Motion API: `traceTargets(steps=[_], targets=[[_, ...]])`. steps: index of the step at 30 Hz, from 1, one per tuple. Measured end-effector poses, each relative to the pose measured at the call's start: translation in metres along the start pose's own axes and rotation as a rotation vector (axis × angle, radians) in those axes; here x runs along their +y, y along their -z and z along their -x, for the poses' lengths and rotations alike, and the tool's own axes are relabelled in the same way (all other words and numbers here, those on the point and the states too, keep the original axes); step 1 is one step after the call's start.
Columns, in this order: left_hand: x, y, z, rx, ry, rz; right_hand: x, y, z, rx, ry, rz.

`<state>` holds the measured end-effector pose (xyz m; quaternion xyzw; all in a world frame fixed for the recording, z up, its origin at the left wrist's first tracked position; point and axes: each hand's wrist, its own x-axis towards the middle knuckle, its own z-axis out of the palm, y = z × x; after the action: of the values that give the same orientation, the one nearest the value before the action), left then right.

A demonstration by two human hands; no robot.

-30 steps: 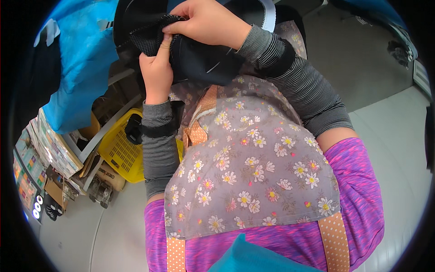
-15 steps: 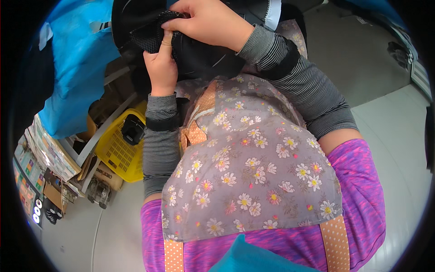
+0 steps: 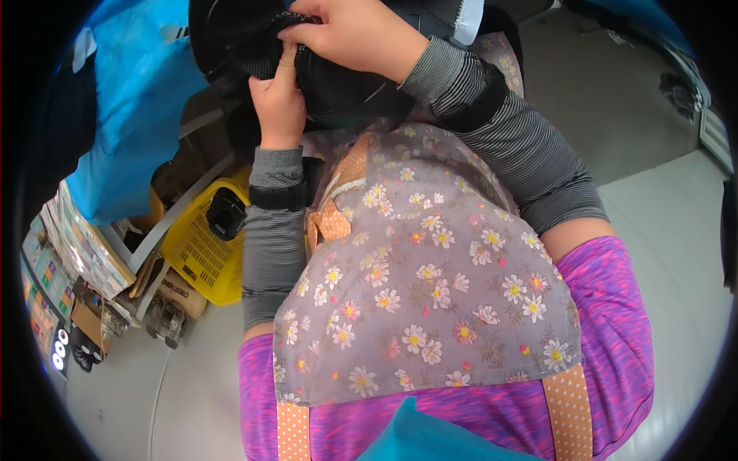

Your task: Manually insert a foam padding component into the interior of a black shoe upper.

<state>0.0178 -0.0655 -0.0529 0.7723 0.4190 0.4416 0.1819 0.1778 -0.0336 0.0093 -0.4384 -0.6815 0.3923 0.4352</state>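
Observation:
Black material (image 3: 350,96) lies across my lap at the top of the view; its full shape is cut off by the edge. Part of it is a black mesh fabric (image 3: 257,65) with a stitched edge. My left hand (image 3: 278,111) comes up from below, thumb raised against the mesh, its other fingers hidden behind the cloth. From the right, my right hand (image 3: 360,37) pinches the edge of the same mesh between thumb and fingers. The two thumbs are close together. A white toothed strip (image 3: 469,19), like a zipper, shows beyond my right wrist.
To the left, a yellow plastic basket (image 3: 204,261) holds a black object (image 3: 225,213). Blue cloth (image 3: 138,123) hangs above it, over a grey metal frame (image 3: 165,211). A floral apron (image 3: 430,269) covers my lap. Dark shoes (image 3: 678,92) sit at the far right.
My left hand has shifted slightly right and up. Less of the mesh is spread to view, and its edge now folds up at my right fingertips.

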Motion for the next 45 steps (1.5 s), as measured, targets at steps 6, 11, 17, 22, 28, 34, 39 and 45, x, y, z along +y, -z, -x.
traceTargets(steps=[6, 11, 17, 22, 28, 34, 39, 45], targets=[[0.005, 0.016, -0.011, -0.084, -0.019, -0.182, 0.027, -0.01, 0.0, -0.001, 0.003, -0.144], [0.03, 0.038, -0.039, -0.397, 0.401, -0.172, 0.027, -0.006, -0.007, -0.064, -0.267, -0.611], [0.035, 0.028, -0.04, -0.14, 0.826, 0.43, 0.032, -0.007, -0.005, -0.086, -0.233, -0.378], [0.028, 0.026, -0.034, -0.182, 0.66, 0.335, 0.038, -0.012, -0.006, -0.09, -0.255, -0.338], [0.022, 0.024, -0.039, -0.185, 0.468, 0.145, 0.037, -0.011, -0.002, -0.025, -0.162, -0.333], [0.026, 0.022, -0.041, -0.237, 0.497, -0.015, 0.047, -0.01, -0.006, -0.068, -0.249, -0.265], [0.028, 0.02, -0.049, -0.181, 0.893, 0.458, 0.054, -0.009, -0.006, -0.061, -0.131, -0.161], [0.047, 0.032, -0.045, 0.012, 1.101, 0.804, 0.058, 0.032, 0.033, 0.358, -0.034, 0.041]])
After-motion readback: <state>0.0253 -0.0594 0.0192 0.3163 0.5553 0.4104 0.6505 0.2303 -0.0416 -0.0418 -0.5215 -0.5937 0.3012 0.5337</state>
